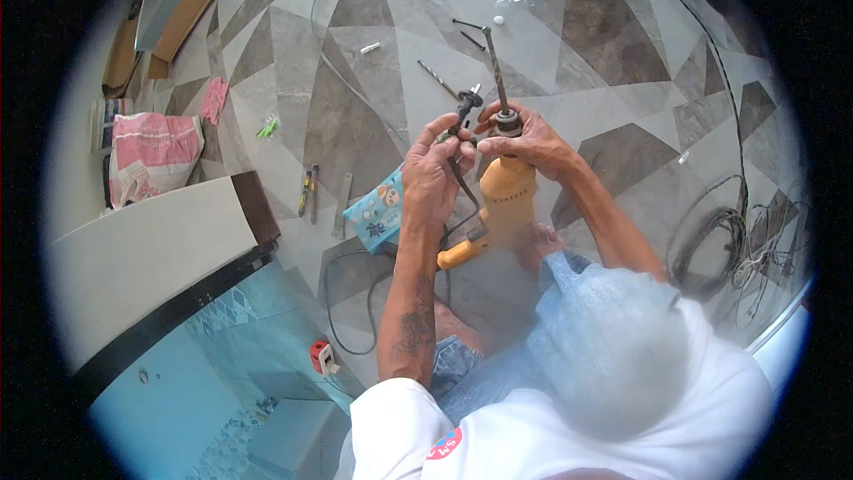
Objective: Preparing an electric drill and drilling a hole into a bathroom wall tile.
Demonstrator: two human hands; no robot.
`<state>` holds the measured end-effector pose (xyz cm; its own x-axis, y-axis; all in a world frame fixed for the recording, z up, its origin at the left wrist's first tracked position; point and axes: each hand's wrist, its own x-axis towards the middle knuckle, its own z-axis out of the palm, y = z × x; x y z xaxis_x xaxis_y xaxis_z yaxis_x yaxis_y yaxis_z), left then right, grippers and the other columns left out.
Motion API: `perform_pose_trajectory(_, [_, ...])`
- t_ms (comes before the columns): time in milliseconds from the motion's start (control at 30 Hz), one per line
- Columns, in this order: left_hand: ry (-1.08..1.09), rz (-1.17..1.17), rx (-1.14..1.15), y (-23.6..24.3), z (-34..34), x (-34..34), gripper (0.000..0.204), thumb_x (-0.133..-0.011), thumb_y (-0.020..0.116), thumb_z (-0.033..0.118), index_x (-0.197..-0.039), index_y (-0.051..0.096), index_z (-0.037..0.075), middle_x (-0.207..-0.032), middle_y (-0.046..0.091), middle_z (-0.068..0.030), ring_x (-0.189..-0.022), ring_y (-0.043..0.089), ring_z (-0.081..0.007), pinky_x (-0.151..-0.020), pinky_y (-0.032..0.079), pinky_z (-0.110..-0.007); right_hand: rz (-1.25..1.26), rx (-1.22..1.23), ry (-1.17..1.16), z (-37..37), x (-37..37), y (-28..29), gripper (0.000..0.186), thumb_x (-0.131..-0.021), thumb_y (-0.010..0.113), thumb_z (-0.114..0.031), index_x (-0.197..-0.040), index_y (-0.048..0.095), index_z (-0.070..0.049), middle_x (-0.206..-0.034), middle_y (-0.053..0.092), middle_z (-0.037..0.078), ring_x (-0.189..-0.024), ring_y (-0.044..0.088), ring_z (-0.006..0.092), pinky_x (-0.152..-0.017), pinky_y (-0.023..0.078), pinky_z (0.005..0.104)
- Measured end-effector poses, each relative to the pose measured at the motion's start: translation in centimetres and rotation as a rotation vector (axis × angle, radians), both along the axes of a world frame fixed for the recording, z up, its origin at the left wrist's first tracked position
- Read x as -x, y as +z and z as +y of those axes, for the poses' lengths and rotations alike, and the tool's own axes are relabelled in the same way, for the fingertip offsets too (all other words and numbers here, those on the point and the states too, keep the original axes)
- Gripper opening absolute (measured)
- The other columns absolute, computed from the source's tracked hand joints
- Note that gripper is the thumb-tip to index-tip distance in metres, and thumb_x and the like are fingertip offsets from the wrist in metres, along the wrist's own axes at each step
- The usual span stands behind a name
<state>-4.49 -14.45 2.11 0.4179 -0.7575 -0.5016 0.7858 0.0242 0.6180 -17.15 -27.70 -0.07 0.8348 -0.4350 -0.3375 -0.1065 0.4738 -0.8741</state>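
Note:
A yellow power drill (508, 191) stands with its chuck (507, 124) away from me and its handle toward my left. From the chuck a long dark drill bit (498, 71) points up and away. My right hand (540, 144) wraps its fingers around the chuck. Just left of it, my left hand (433, 160) pinches a dark piece with a bright metal tip (468, 101); its exact kind is unclear. A black cord (464, 185) runs from this hand toward the drill handle. My bare foot (539, 245) is beside the drill, partly hidden.
Loose drill bits (436, 79) lie on the patterned tile floor beyond my hands. A blue printed pouch (378, 212), a metal strip (343, 204) and two slim tools (308, 194) are left. A pink-and-white sack (158, 156) sits farther left. Coiled cable (711, 244) lies right.

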Motion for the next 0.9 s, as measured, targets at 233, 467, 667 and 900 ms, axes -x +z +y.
perform_pose_trajectory(233, [0.121, 0.408, 0.315, -0.2, -0.7, 0.9, 0.026, -0.098, 0.041, 0.003, -0.124, 0.047, 0.001, -0.101, 0.06, -0.0165, -0.074, 0.055, -0.0137, -0.067, 0.047, -0.028, -0.091, -0.242, 0.043, -0.6, 0.7, 0.3, 0.038, -0.077, 0.078, -0.017, -0.109, 0.061, -0.008, -0.097, 0.063, 0.0, -0.082, 0.057, 0.0065, -0.067, 0.045, 0.0209])
perform_pose_trajectory(467, [0.132, 0.301, 0.28, 0.1, -0.2, 1.4, 0.029, -0.095, 0.045, -0.001, -0.124, 0.046, 0.004, -0.105, 0.06, -0.0173, -0.078, 0.058, -0.0155, -0.065, 0.047, -0.029, -0.124, -0.223, 0.021, -0.4, 0.1, -0.8, 0.023, -0.08, 0.074, -0.014, -0.1, 0.063, -0.008, -0.087, 0.064, 0.0, -0.074, 0.056, 0.006, -0.061, 0.045, 0.0213])
perform_pose_trajectory(667, [-0.035, -0.763, -0.341, 1.0, -0.7, 1.6, 0.042, -0.083, 0.06, 0.001, -0.123, 0.049, 0.002, -0.11, 0.06, -0.0203, -0.102, 0.061, -0.0283, -0.081, 0.05, -0.038, 0.056, -0.065, -0.061, -0.1, -0.9, -1.3, 0.019, -0.077, 0.076, -0.014, -0.089, 0.063, -0.007, -0.076, 0.064, 0.001, -0.066, 0.058, 0.0065, -0.061, 0.048, 0.0216])
perform_pose_trajectory(900, [-0.317, -1.674, -0.23, 0.7, 0.6, 1.7, 0.045, -0.077, 0.066, 0.006, -0.12, 0.056, 0.006, -0.121, 0.058, -0.0169, -0.112, 0.057, -0.0322, -0.097, 0.043, -0.043, 0.052, -0.081, -0.064, 0.1, -0.4, -1.2, 0.018, -0.079, 0.075, -0.021, -0.084, 0.064, -0.007, -0.077, 0.064, 0.002, -0.069, 0.057, 0.0069, -0.061, 0.045, 0.022])
